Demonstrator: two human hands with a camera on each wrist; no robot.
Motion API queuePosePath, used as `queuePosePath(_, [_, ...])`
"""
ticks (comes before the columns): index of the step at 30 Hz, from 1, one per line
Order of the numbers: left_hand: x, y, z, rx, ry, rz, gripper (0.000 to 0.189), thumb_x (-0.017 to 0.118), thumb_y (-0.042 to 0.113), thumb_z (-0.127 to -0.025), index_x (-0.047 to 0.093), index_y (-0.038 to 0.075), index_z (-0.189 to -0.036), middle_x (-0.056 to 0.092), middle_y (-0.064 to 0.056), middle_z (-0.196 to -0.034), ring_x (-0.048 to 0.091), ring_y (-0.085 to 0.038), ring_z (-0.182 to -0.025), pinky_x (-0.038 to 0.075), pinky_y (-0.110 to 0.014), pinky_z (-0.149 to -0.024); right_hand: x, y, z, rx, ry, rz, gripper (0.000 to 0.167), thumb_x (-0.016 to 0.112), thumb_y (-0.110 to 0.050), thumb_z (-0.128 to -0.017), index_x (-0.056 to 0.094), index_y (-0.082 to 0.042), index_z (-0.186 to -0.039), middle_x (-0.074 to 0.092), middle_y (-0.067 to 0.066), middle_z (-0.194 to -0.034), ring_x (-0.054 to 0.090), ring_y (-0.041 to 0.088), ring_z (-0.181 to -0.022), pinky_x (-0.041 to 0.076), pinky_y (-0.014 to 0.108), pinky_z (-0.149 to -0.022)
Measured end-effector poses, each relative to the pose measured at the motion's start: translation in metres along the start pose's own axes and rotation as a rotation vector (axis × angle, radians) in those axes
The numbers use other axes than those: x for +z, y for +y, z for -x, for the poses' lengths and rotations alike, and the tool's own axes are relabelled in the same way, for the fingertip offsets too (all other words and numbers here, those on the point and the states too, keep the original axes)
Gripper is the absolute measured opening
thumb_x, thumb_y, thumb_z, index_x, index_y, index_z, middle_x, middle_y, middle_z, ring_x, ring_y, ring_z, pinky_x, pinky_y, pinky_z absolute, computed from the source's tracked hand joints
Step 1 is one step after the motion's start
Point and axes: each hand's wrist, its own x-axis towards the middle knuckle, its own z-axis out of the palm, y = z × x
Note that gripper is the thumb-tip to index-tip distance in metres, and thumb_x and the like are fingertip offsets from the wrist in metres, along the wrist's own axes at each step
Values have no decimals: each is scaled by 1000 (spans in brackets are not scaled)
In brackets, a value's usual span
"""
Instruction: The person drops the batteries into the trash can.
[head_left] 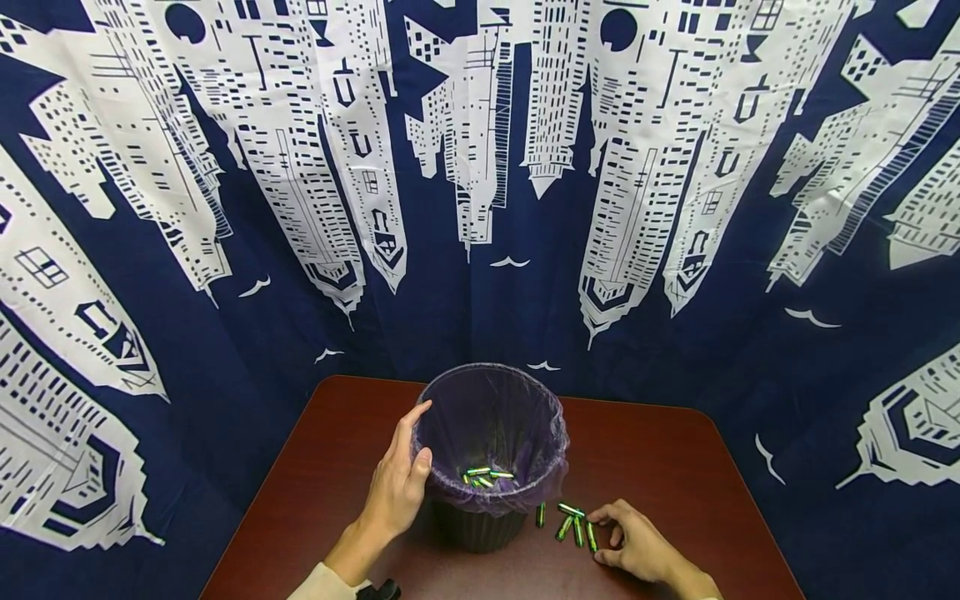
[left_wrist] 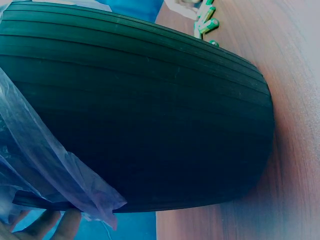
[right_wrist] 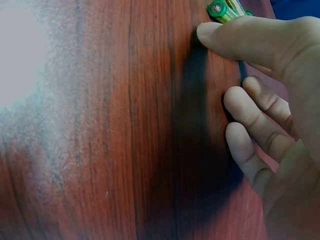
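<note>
A dark ribbed trash bin [head_left: 480,527] with a thin purple liner [head_left: 551,479] stands on the table. My left hand [head_left: 401,483] holds the bin's left side, thumb and index finger at the rim; in the left wrist view its fingers [left_wrist: 67,225] show at the liner's edge. Several green-and-gold batteries [head_left: 501,474] lie at the bottom of the bin. Right of it, my right hand [head_left: 637,542] has thumb and index finger at the two ends of a battery [head_left: 591,537] on the table. Its other fingers [right_wrist: 245,145] are curled.
More batteries lie by the right hand: one battery [head_left: 541,514] alone near the bin's base, others bunched, such as one lying crosswise [head_left: 572,509]. The reddish-brown table [head_left: 360,417] ends at a navy curtain [head_left: 450,317] with white upside-down buildings.
</note>
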Motion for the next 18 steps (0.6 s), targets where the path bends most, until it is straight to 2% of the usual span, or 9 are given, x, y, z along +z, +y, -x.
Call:
queuePosePath(10, [1, -3, 2, 3, -1, 5, 68, 38, 57, -122, 45, 18, -177, 55, -14, -178, 78, -37, -111, 63, -43, -72, 3, 0, -3, -1, 11, 39, 50, 100, -13, -91, 74, -5, -134, 67, 13, -124, 58, 6, -85, 52, 23, -76])
queuePosePath(18, [-1, -1, 0, 9, -13, 10, 67, 40, 56, -122, 44, 20, -178, 54, -11, -179, 80, -37, -119, 66, -47, -78, 4, 1, -3, -5, 9, 32, 47, 99, -15, -93, 75, -6, -132, 68, 11, -125, 57, 4, -85, 53, 23, -76])
